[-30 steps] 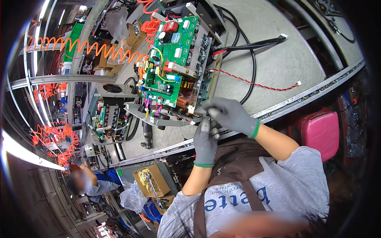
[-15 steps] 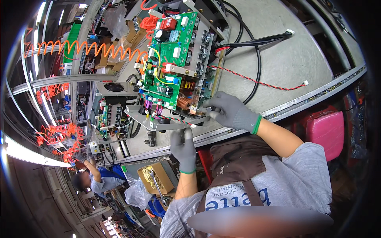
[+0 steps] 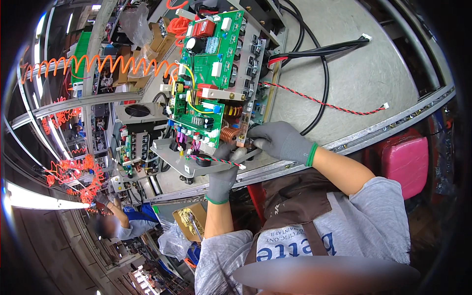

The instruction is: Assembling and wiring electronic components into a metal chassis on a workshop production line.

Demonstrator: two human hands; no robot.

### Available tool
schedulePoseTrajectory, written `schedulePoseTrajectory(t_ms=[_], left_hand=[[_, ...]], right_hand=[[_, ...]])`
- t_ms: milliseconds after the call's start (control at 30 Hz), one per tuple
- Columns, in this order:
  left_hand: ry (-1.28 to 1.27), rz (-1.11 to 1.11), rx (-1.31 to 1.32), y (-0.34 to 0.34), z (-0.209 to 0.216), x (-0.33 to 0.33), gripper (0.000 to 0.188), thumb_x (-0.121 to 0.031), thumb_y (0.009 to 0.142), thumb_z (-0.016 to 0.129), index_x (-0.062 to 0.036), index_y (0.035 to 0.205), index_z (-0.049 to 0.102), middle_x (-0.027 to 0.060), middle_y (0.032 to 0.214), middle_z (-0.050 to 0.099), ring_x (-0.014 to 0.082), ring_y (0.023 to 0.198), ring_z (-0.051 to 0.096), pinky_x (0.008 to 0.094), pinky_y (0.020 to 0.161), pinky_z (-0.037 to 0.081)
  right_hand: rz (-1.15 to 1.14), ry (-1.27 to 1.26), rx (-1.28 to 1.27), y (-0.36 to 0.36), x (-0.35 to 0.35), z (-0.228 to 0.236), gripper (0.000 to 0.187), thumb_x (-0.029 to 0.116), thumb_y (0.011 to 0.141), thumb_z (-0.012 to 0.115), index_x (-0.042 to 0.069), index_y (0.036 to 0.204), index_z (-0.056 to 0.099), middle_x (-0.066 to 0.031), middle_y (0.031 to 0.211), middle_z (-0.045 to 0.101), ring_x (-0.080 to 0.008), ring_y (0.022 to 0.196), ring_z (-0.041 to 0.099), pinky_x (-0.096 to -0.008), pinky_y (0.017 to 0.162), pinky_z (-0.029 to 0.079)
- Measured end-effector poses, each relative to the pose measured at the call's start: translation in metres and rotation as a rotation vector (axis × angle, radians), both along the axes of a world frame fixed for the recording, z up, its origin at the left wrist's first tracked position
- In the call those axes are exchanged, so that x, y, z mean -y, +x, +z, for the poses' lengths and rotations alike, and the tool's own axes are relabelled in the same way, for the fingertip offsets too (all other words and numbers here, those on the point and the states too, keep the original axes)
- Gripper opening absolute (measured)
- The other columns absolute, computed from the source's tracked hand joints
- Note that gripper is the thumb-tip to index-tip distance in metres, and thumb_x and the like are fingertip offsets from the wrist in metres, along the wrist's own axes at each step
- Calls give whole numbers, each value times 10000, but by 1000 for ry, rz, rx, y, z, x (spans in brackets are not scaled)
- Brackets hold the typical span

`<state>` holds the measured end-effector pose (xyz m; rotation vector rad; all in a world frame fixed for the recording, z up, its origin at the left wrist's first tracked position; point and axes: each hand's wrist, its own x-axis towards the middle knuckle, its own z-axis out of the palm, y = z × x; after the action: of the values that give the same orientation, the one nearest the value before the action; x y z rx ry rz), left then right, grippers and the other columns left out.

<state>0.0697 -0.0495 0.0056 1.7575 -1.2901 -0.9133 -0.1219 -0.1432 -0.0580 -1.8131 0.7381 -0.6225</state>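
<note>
My left hand, in a grey glove with a green cuff, reaches over the edge of a grey metal end panel, its fingers bent beside the copper coil. My right hand, gloved alike, has thumb and fingers closed together at the unit's near right corner; what lies between them is hidden. Above the coil stands a green circuit board with white connectors, a red block and a yellow wire. A twisted red, black and green wire with a white plug crosses the panel by my left hand.
A twisted red-black wire and thick black cables lie on the grey bench. An orange coiled hose hangs at left. A similar unit stands beyond. A pink stool is at right; another person works at left.
My left hand has moved forward from in front of the panel to its edge, beside the coil. My right hand stays at the corner, shifted slightly. The view has shifted a little.
</note>
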Motion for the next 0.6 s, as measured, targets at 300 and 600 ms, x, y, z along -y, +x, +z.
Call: schedulePoseTrajectory(t_ms=[300,600], left_hand=[[165,193,-338,-5,8,6,242,-99,917,703,-15,1142,672,67,987,688,120,803,638,261,688,526],[153,142,-282,-4,3,8,222,-136,932,710,-24,1116,657,42,881,661,91,655,573,227,562,444]], right_hand=[[59,13,-50,-2,2,1,268,232,956,576,162,1199,665,-112,1051,697,-337,952,678,-469,819,535],[116,-91,-94,-2,5,1,293,206,958,561,171,1235,650,-100,1087,669,-323,987,670,-461,823,536]])
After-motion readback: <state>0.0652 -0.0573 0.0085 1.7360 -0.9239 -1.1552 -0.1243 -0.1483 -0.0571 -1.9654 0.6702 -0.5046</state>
